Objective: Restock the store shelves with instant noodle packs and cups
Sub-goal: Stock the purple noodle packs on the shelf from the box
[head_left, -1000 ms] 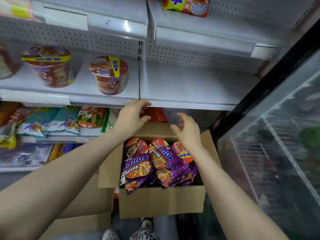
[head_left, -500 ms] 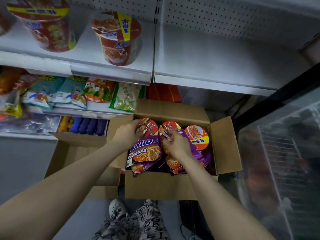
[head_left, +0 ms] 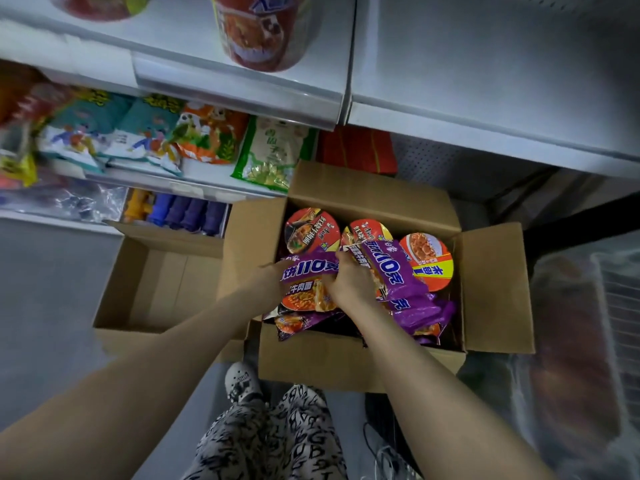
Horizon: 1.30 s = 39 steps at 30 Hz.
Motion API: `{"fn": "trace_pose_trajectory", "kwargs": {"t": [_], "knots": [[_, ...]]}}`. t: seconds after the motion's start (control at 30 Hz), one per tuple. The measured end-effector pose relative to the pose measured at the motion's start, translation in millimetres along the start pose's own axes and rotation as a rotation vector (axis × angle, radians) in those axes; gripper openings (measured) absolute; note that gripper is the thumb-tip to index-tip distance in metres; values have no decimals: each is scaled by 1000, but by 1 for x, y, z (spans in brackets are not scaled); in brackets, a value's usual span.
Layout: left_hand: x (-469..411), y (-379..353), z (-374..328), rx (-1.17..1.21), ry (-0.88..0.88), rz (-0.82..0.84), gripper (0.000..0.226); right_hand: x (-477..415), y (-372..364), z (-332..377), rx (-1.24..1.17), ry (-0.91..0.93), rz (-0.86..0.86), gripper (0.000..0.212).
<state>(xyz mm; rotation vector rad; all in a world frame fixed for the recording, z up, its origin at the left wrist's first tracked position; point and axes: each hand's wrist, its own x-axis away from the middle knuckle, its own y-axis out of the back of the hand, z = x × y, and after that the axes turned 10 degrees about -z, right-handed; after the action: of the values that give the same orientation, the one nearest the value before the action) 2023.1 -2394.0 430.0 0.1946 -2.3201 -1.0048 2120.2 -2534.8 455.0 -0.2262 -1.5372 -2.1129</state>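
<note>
Your left hand [head_left: 265,284] has its fingers curled round the left end of the top purple noodle pack [head_left: 309,271]. Your right hand [head_left: 349,284] grips the right end, with its fingers dug down between that pack and the second purple pack [head_left: 393,268] just beside it. The held pack's long axis runs left to right between your hands, so neither is nearer and both share the load. It lies on the heap of packs toward the near-left corner of the cardboard box [head_left: 360,363]. Three noodle cups [head_left: 311,230] stand in a row along the box's far wall, just beyond your knuckles. The lift probably has to go straight up first. The right flap [head_left: 495,289] stands open well clear of your right hand, and the far flap leans back under the shelf's front edge [head_left: 450,128]. That edge looks like the thing to clear before you carry the pack forward. Above it, the right bay of the shelf [head_left: 485,64] is bare, while the left bay holds a red cup [head_left: 263,32]. Snack bags [head_left: 270,154] fill the lower shelf to your left, and an empty box [head_left: 156,282] sits against the left wall of yours.
</note>
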Motion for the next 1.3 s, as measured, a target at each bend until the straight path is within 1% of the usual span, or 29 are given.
{"fn": "trace_pose_trajectory", "kwargs": {"t": [0.1,0.17,0.33,0.43,0.53,0.63,0.73,0.8,0.9,0.97,1.03,1.17,1.23,1.3], "knots": [[-2,-10,4,6,17,56,50,-8,-11,4,-55,-13,-5,59],[-2,-13,5,6,25,60,51,-12,-14,7,-116,-31,21,66],[-6,-14,12,14,61,73,55,-20,-14,15,-205,-127,47,81],[-5,-8,12,38,64,84,53,-22,-12,13,-270,-191,77,87],[-1,1,8,97,40,74,51,-16,1,9,-438,-261,32,87],[-1,11,2,177,46,46,56,-10,16,2,-610,-295,-44,84],[-4,22,-8,289,102,2,61,-6,34,0,-745,-317,-63,89],[-6,31,-17,342,93,-9,60,-4,49,-2,-838,-322,-69,91],[-10,40,-26,476,59,-26,60,-3,65,-4,-974,-345,-52,88],[-10,48,-38,554,39,-76,64,-2,72,-6,-1051,-381,-27,88],[-11,55,-46,666,60,-74,68,-1,77,-10,-1088,-393,-10,86],[-17,62,-48,847,126,55,79,5,83,-19,-1034,-341,21,80],[-19,61,-49,899,130,44,78,6,85,-25,-1003,-312,33,74],[-19,61,-51,916,99,5,78,1,88,-35,-939,-315,-24,61]]}}
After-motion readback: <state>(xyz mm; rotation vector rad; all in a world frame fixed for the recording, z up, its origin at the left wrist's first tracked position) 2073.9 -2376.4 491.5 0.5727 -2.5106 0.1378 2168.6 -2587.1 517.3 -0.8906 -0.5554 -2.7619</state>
